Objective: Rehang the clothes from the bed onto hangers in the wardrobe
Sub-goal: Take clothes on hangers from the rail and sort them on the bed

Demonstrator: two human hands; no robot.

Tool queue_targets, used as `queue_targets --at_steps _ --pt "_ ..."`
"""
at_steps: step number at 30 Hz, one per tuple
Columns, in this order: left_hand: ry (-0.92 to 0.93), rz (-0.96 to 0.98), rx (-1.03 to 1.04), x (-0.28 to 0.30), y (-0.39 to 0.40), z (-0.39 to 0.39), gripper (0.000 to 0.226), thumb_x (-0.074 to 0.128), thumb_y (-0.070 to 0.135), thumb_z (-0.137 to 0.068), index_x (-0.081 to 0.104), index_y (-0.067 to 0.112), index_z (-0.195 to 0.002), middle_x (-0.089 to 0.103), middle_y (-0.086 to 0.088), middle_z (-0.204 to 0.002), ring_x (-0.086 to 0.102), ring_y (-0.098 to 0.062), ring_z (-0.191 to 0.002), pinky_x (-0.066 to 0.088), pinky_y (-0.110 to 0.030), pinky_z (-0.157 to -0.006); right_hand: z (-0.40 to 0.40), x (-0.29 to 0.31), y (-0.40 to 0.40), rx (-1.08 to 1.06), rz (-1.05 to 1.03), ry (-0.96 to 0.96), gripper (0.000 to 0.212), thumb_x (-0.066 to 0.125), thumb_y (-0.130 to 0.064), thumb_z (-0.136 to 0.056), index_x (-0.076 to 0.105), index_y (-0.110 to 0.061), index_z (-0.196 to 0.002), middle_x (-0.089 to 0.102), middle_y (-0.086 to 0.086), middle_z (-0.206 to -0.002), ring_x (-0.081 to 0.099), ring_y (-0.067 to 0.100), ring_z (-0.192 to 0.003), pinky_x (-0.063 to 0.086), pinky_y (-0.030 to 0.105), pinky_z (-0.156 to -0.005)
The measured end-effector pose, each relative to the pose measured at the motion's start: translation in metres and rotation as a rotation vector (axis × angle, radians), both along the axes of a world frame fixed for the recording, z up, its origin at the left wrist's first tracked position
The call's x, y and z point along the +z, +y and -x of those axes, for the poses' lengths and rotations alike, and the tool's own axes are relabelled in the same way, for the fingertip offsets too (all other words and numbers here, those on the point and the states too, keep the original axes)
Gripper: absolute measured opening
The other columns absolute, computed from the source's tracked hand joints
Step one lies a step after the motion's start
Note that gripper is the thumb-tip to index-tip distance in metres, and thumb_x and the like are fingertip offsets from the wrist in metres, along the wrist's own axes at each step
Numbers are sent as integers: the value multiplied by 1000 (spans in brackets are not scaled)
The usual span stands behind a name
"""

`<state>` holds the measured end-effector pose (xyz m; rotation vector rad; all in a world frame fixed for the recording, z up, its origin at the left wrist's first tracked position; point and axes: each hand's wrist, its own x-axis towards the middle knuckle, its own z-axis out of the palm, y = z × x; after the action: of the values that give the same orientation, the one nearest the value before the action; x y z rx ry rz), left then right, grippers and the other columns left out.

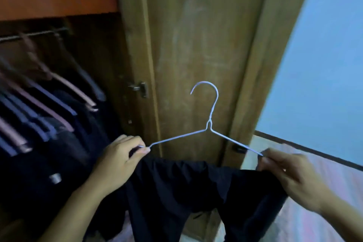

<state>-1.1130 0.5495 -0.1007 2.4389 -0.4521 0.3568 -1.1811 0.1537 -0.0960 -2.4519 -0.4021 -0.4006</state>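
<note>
Over on the left the wardrobe rail already has a row of hangers with dark clothes on them, pretty blurry, so I'd say a good chunk of the job is done. Moving right, my left hand is pinching the left tip of a white wire hanger, held upright in front of the wardrobe door. A dark garment sags below it between both hands; can't tell if it's actually threaded over the bottom bar yet. My right hand grips the hanger's right tip, and looks like it has some fabric too. Still left: settle the garment and hook it onto the rail. The bed isn't clearly in view, so no idea how many clothes remain.
</note>
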Motion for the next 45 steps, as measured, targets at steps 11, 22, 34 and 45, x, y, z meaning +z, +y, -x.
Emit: queue_targets --at_steps 11,22,34,45 --pt "132 76 -573 -10 -164 -42 30 55 51 -84 62 23 -75 60 1 -65 57 -16 -63 44 -32 -64 139 -8 -86 -593 154 5 22 48 -36 -100 58 -32 -81 55 -19 -64 49 -1 -58 44 23 -61" --pt "183 -13 -1104 -37 -253 -34 25 55 51 -83 64 28 -78 64 7 -65 61 -10 -63 47 -32 -61 276 -40 5 -1119 81 32 32 45 -45 -95 67 -25 -84 60 -17 -76 60 12 -69 49 40 -61" --pt "282 -169 -1626 -77 -331 69 37 49 61 -80 64 27 -77 65 6 -66 62 -12 -63 51 -38 -63 399 -80 145 -1658 -51 246 27 54 -35 -92 60 -17 -72 56 -10 -64 54 5 -62 44 29 -63" --pt "343 -443 -1864 -163 -443 211 27 64 41 -88 59 23 -68 58 8 -62 52 -6 -58 39 -29 -58 500 -157 141 -1909 -288 456 31 65 -21 -93 54 -38 -69 58 -22 -68 55 -2 -70 43 19 -64"
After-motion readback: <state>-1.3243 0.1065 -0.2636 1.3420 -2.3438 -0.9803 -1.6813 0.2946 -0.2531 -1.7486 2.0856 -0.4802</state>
